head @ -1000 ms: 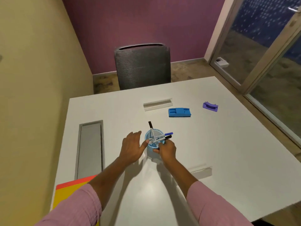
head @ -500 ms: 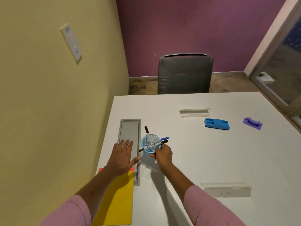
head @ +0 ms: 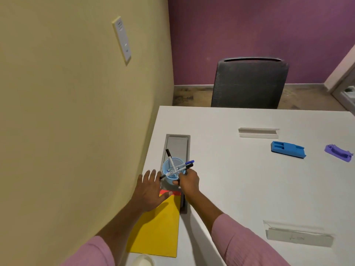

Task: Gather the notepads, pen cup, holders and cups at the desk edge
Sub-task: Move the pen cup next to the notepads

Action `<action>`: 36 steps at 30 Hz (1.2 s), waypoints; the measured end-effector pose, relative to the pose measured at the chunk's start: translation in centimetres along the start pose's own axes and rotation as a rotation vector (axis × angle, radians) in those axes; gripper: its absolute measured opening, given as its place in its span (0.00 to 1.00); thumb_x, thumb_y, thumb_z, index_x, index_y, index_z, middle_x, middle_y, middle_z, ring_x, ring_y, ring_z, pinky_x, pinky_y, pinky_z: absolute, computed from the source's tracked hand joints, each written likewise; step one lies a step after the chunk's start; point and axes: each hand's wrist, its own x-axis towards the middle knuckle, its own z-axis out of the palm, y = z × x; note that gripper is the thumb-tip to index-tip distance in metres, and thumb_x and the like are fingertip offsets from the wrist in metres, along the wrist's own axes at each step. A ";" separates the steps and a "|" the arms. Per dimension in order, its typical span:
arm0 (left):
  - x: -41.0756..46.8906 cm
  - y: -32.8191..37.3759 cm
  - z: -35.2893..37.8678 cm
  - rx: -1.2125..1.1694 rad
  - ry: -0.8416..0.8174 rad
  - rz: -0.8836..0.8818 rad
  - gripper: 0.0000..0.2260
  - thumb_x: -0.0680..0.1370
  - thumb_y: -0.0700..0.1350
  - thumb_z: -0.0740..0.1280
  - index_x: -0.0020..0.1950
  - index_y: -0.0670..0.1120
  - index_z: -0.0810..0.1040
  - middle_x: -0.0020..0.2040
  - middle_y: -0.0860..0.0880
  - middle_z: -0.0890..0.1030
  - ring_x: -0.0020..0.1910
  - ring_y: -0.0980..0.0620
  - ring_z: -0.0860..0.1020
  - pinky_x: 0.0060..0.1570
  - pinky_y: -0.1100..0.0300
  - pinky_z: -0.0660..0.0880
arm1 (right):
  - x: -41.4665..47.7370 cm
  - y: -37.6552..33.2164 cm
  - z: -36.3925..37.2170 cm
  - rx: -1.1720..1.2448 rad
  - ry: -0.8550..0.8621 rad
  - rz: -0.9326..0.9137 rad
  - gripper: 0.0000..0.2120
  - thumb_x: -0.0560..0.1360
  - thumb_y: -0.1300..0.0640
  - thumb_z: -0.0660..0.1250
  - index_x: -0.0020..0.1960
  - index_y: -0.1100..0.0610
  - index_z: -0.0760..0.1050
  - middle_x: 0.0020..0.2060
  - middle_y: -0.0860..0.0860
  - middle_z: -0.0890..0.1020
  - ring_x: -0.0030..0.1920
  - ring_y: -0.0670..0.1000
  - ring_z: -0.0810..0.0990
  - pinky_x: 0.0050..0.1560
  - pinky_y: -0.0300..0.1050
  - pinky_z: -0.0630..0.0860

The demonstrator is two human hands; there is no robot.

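Our right hand (head: 189, 182) is gripping the light-blue mesh pen cup (head: 172, 172), apparently to place it beside the flat yellow notepad (head: 157, 227), which our left hand (head: 151, 191), fingers straight and spread, is steadying.

The right hand (head: 189, 182) covers the near wall of the pen cup (head: 173, 169). The left hand (head: 148, 191) and the yellow notepad (head: 159, 227) hide most of the red notepad (head: 173, 193). At 6 o'clock the bottom edge cuts off a white cup (head: 143, 261). At 11 o'clock the wall plate (head: 122, 40) has print too small to read.
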 end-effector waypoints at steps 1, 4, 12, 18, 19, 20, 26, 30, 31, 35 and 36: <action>-0.2 -0.1 0.1 0.009 0.001 0.004 0.42 0.73 0.73 0.43 0.78 0.47 0.51 0.79 0.43 0.55 0.77 0.41 0.53 0.73 0.40 0.51 | -0.1 0.0 0.5 0.003 -0.009 0.004 0.11 0.77 0.61 0.66 0.59 0.59 0.76 0.54 0.55 0.83 0.48 0.55 0.85 0.48 0.52 0.84; -0.6 -0.4 0.4 0.002 -0.014 0.000 0.38 0.75 0.72 0.45 0.78 0.51 0.52 0.79 0.43 0.54 0.77 0.41 0.52 0.73 0.39 0.51 | -0.2 0.2 1.7 0.013 -0.039 0.013 0.09 0.78 0.61 0.66 0.58 0.58 0.75 0.53 0.54 0.82 0.47 0.55 0.85 0.45 0.50 0.84; -1.0 -1.1 1.8 -0.010 -0.082 -0.075 0.40 0.74 0.72 0.45 0.79 0.49 0.50 0.79 0.42 0.51 0.77 0.40 0.51 0.73 0.39 0.50 | -0.1 0.7 3.6 -0.044 -0.056 0.011 0.05 0.79 0.59 0.65 0.54 0.55 0.77 0.48 0.51 0.84 0.34 0.43 0.82 0.31 0.34 0.79; -0.9 -1.7 2.5 -0.023 -0.074 -0.109 0.40 0.74 0.72 0.47 0.78 0.47 0.51 0.79 0.42 0.54 0.77 0.39 0.54 0.73 0.39 0.54 | 0.3 1.0 4.9 -0.127 -0.047 -0.010 0.09 0.79 0.57 0.66 0.57 0.57 0.78 0.51 0.53 0.84 0.32 0.41 0.77 0.23 0.26 0.69; -0.9 -1.8 2.6 -0.021 -0.073 -0.111 0.40 0.74 0.72 0.47 0.78 0.47 0.52 0.79 0.41 0.54 0.76 0.39 0.55 0.73 0.40 0.54 | 0.4 1.0 5.1 -0.148 -0.049 -0.016 0.09 0.79 0.57 0.66 0.57 0.57 0.78 0.51 0.53 0.84 0.32 0.41 0.76 0.22 0.25 0.67; -1.0 -1.9 2.7 -0.016 -0.070 -0.111 0.40 0.74 0.72 0.47 0.78 0.46 0.52 0.78 0.41 0.55 0.76 0.39 0.55 0.73 0.40 0.55 | 0.4 1.1 5.2 -0.163 -0.053 -0.019 0.09 0.79 0.56 0.66 0.58 0.58 0.78 0.52 0.53 0.84 0.32 0.41 0.76 0.21 0.25 0.66; -1.2 -2.5 3.2 -0.014 -0.038 -0.098 0.40 0.75 0.72 0.50 0.77 0.45 0.55 0.77 0.40 0.59 0.75 0.39 0.58 0.72 0.43 0.58 | 0.2 1.1 6.0 -0.177 -0.061 -0.007 0.11 0.79 0.57 0.65 0.59 0.59 0.77 0.55 0.55 0.83 0.51 0.52 0.83 0.33 0.29 0.71; -1.0 -2.7 3.4 -0.025 -0.039 -0.098 0.40 0.75 0.71 0.50 0.76 0.43 0.55 0.77 0.41 0.59 0.74 0.39 0.59 0.72 0.44 0.59 | -0.1 1.1 6.2 -0.172 -0.063 -0.029 0.11 0.79 0.57 0.65 0.60 0.59 0.77 0.56 0.55 0.83 0.50 0.50 0.82 0.32 0.28 0.70; -1.0 -2.7 3.4 -0.036 -0.041 -0.100 0.40 0.75 0.71 0.50 0.77 0.43 0.55 0.77 0.41 0.59 0.74 0.39 0.59 0.72 0.44 0.59 | -0.1 1.0 6.2 -0.169 -0.062 -0.030 0.12 0.79 0.56 0.66 0.60 0.59 0.77 0.55 0.55 0.83 0.48 0.49 0.81 0.32 0.28 0.70; -0.8 -2.7 3.5 -0.066 -0.063 -0.110 0.40 0.75 0.71 0.51 0.77 0.43 0.53 0.78 0.42 0.58 0.75 0.39 0.58 0.73 0.43 0.57 | -0.2 0.9 6.4 -0.151 -0.061 -0.012 0.12 0.78 0.56 0.67 0.60 0.58 0.77 0.55 0.54 0.83 0.44 0.46 0.79 0.32 0.29 0.71; -0.7 -2.7 3.4 -0.067 -0.066 -0.114 0.40 0.75 0.70 0.51 0.77 0.43 0.53 0.78 0.42 0.58 0.75 0.39 0.57 0.73 0.43 0.57 | -0.2 0.8 6.4 -0.150 -0.060 -0.009 0.12 0.78 0.56 0.67 0.60 0.58 0.77 0.55 0.54 0.83 0.43 0.46 0.79 0.31 0.28 0.71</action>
